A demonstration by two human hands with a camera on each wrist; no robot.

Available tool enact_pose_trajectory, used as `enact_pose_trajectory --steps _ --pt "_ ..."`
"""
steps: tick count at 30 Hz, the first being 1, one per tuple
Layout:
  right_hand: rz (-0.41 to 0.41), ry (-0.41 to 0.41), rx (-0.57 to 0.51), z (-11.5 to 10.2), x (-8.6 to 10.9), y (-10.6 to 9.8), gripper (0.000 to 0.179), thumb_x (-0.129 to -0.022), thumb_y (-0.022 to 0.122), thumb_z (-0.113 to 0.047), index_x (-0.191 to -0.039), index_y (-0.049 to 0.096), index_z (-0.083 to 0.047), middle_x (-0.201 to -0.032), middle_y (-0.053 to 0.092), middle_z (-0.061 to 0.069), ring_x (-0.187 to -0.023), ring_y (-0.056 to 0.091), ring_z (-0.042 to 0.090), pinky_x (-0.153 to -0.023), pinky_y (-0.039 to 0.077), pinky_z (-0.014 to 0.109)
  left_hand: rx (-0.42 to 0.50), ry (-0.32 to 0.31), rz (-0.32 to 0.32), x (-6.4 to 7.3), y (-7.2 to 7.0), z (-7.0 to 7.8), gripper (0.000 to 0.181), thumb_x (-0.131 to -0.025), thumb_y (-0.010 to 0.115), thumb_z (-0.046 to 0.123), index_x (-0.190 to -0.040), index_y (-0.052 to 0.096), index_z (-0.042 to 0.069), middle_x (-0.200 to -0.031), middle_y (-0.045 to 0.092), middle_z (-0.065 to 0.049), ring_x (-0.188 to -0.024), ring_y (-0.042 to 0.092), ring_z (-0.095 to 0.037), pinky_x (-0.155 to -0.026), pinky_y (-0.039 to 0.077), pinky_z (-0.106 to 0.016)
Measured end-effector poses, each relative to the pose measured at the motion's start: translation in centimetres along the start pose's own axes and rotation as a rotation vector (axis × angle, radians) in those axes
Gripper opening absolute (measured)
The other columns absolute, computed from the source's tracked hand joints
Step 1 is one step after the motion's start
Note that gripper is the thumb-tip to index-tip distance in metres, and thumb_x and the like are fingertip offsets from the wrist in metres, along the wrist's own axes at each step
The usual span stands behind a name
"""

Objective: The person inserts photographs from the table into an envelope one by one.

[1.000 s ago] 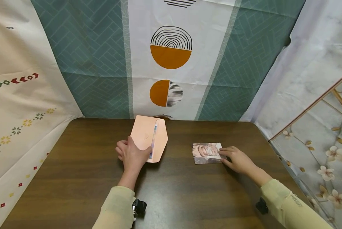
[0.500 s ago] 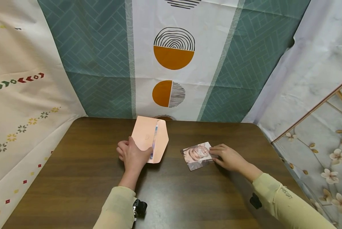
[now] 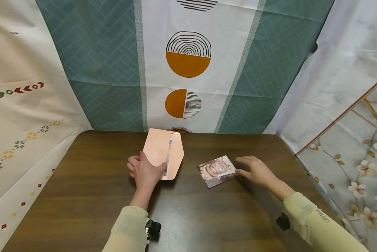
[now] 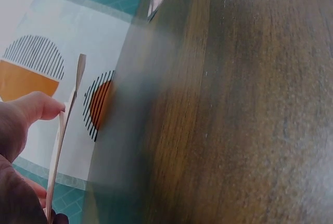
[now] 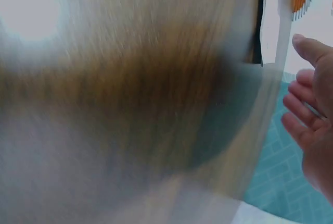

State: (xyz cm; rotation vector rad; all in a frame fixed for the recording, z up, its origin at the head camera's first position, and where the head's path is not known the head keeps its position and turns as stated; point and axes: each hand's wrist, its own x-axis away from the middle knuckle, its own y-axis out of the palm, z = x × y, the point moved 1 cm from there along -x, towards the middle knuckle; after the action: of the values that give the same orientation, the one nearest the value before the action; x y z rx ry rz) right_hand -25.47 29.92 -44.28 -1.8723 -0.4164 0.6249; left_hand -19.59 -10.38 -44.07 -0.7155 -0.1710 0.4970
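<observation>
In the head view my left hand (image 3: 147, 171) grips a peach envelope (image 3: 154, 147) by its lower left part, thumb at the opening and fingers beneath. Its pointed flap is unfolded to the right, and a strip of a bluish-printed insert (image 3: 169, 148) shows in the mouth. The left wrist view catches the envelope (image 4: 56, 156) edge-on, raised off the table. To the right, a photo print (image 3: 217, 169) in pinkish tones with a grey lower part lies aslant on the table. My right hand (image 3: 256, 171) is beside the photo's right edge, fingers extended and holding nothing.
The dark wooden table (image 3: 188, 217) runs back to a hanging cloth (image 3: 188, 80) with orange and striped circles. A patterned cloth (image 3: 34, 140) hangs at the left, and a floral one (image 3: 358, 164) at the right.
My right hand slid the photo print leftward and turned it aslant, then let go and drew slightly back to the right. My left hand keeps the envelope in place.
</observation>
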Motion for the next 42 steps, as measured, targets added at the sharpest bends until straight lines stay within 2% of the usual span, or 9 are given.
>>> enact_pose_trajectory --steps 3,6,16,23,30,37,42 --pt "0.032 0.077 -0.064 0.0 0.5 0.1 0.044 -0.095 0.082 -0.019 -0.129 0.071 0.007 -0.126 0.073 0.024 -0.119 0.068 0.046 -0.100 0.052 0.062 0.009 0.001 -0.009 0.1 0.0 -0.1 0.103 -0.080 0.086 0.035 -0.158 0.037 -0.011 -0.131 0.034 -0.030 -0.127 0.028 -0.047 -0.102 0.032 -0.063" --pt "0.060 0.116 -0.084 -0.1 0.7 0.5 0.044 -0.094 0.083 -0.019 -0.127 0.072 0.007 -0.124 0.073 0.024 -0.115 0.069 0.046 -0.098 0.053 0.062 0.011 0.002 -0.015 0.1 0.0 -0.1 0.102 -0.080 0.086 0.035 -0.158 0.037 -0.011 -0.132 0.034 -0.030 -0.128 0.028 -0.047 -0.103 0.032 -0.064" --pt "0.094 0.174 0.006 0.2 0.7 2.4 0.042 -0.090 0.087 -0.024 -0.119 0.075 0.004 -0.111 0.072 0.018 -0.111 0.065 0.042 -0.097 0.052 0.060 0.025 0.007 -0.017 0.2 0.0 0.0 0.101 -0.080 0.087 0.034 -0.157 0.038 -0.011 -0.132 0.034 -0.031 -0.127 0.028 -0.047 -0.103 0.031 -0.063" --pt "0.080 0.156 0.058 0.7 0.8 3.2 0.036 -0.088 0.089 -0.025 -0.112 0.076 0.000 -0.103 0.070 0.012 -0.102 0.064 0.035 -0.091 0.055 0.055 0.018 0.009 -0.013 0.2 0.0 0.0 0.099 -0.080 0.085 0.034 -0.155 0.040 -0.011 -0.132 0.035 -0.031 -0.127 0.029 -0.047 -0.103 0.031 -0.063" --pt "0.074 0.133 0.069 0.6 0.5 3.1 0.031 -0.086 0.091 -0.024 -0.103 0.077 -0.001 -0.095 0.068 0.009 -0.095 0.064 0.032 -0.086 0.056 0.052 0.016 0.011 -0.011 0.2 0.0 0.0 0.100 -0.080 0.085 0.034 -0.156 0.039 -0.011 -0.132 0.035 -0.031 -0.127 0.029 -0.047 -0.102 0.031 -0.063" --pt "0.005 0.124 0.072 0.6 -0.2 2.4 0.030 -0.086 0.090 -0.023 -0.101 0.077 -0.001 -0.094 0.069 0.008 -0.096 0.066 0.034 -0.089 0.055 0.054 0.016 0.007 -0.017 0.2 0.2 0.0 0.101 -0.080 0.086 0.034 -0.157 0.038 -0.011 -0.132 0.034 -0.031 -0.127 0.028 -0.047 -0.102 0.031 -0.063" --pt "-0.039 0.051 0.056 0.9 -0.7 2.1 0.028 -0.087 0.089 -0.021 -0.103 0.078 -0.002 -0.092 0.068 0.006 -0.091 0.064 0.029 -0.088 0.054 0.051 0.015 0.005 -0.018 0.2 0.4 0.0 0.102 -0.080 0.086 0.034 -0.157 0.038 -0.011 -0.133 0.035 -0.031 -0.127 0.029 -0.047 -0.102 0.031 -0.063"
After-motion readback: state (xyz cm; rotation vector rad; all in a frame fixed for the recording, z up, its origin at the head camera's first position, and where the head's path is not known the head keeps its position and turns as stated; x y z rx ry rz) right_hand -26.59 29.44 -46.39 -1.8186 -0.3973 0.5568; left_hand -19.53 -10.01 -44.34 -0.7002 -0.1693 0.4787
